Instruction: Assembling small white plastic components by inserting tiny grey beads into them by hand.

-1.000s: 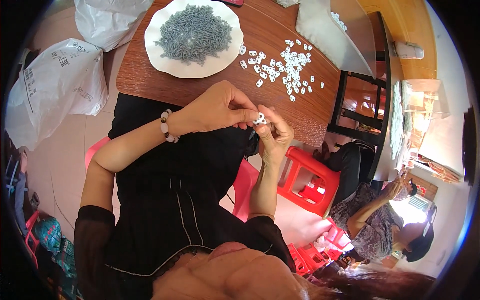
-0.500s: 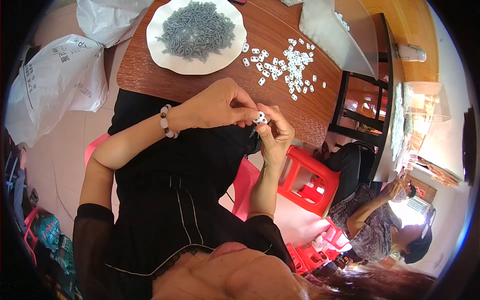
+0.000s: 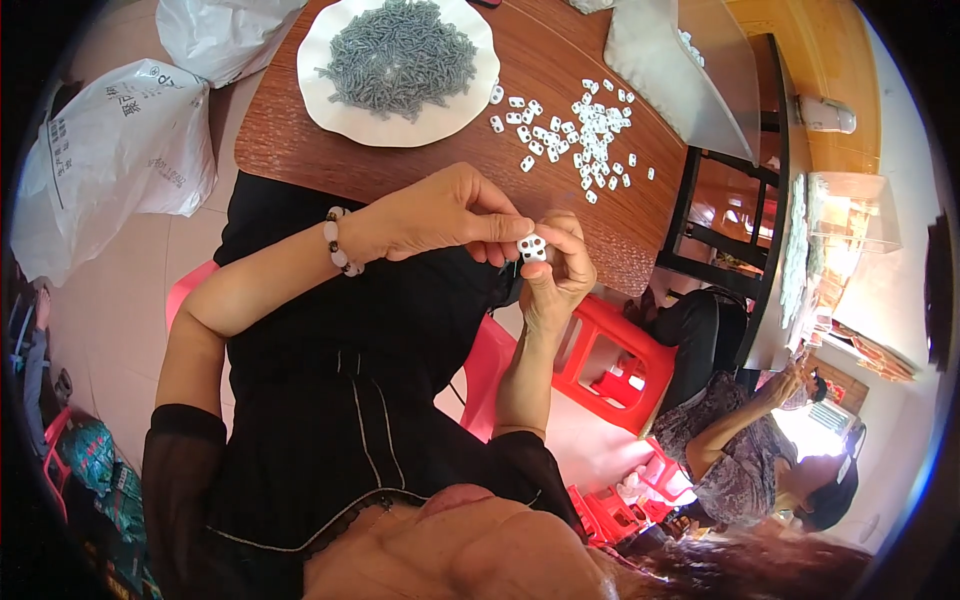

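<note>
In front of my lap, above the table's near edge, a small white block with dark holes (image 3: 533, 249) is held with its holed face toward me. My right hand (image 3: 562, 265) grips it between thumb and fingers. The thumb and forefinger of my left hand (image 3: 445, 222), which wears a bead bracelet (image 3: 335, 240), are pinched together at the block's upper left edge. Whatever lies between those fingertips is hidden. A white scalloped plate (image 3: 320, 110) heaped with small grey ridged pieces (image 3: 400, 60) stands beyond my left hand. Several similar white blocks (image 3: 600, 130) lie scattered farther right.
The brown wooden table (image 3: 480, 165) has its edge close to my forearms. White plastic bags (image 3: 120, 170) stand on the floor at left. A red stool (image 3: 610, 370) is at right, near another person (image 3: 750, 430) seated at a second table.
The white block has turned, so its holed face shows more fully. My left fingertips have shifted to its upper left edge. Both hands stay close together.
</note>
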The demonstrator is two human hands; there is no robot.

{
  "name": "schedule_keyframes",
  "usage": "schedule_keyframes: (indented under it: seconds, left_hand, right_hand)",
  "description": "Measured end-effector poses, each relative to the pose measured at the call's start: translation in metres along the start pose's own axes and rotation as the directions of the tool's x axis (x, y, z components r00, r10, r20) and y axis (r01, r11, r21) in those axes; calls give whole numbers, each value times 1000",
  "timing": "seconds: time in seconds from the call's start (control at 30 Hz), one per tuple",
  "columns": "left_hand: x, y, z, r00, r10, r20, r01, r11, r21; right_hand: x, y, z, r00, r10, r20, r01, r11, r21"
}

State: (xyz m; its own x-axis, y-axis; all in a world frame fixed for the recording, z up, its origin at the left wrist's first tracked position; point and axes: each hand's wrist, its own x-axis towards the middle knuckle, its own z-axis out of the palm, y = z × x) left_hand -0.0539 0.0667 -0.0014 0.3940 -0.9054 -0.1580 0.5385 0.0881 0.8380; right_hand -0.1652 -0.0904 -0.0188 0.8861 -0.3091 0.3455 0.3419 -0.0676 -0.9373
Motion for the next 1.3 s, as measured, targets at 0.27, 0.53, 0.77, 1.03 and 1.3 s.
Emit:
schedule_keyframes:
  seconds: [0.27, 0.53, 0.77, 1.03, 1.3]
  left_hand:
    - [-2, 4, 2, 1000, -13, -3, 13, 999, 34]
    - [-2, 2, 3, 999, -3, -33, 6, 996, 90]
    - [-2, 4, 2, 1000, 13, -17, -10, 988, 153]
    - [-1, -1, 1, 1000, 22, 0, -22, 994, 111]
    - [-1, 2, 3, 1000, 8, 6, -9, 996, 83]
  right_hand:
    - [0, 0, 0, 1000, -22, 16, 22, 999, -31]
    - [-1, -1, 2, 1000, -4, 25, 5, 999, -48]
    - [-2, -5, 3, 998, 42, 37, -37, 991, -128]
    - [1, -5, 2, 996, -68, 60, 83, 953, -291]
    - [2, -4, 0, 994, -96, 60, 109, 950, -292]
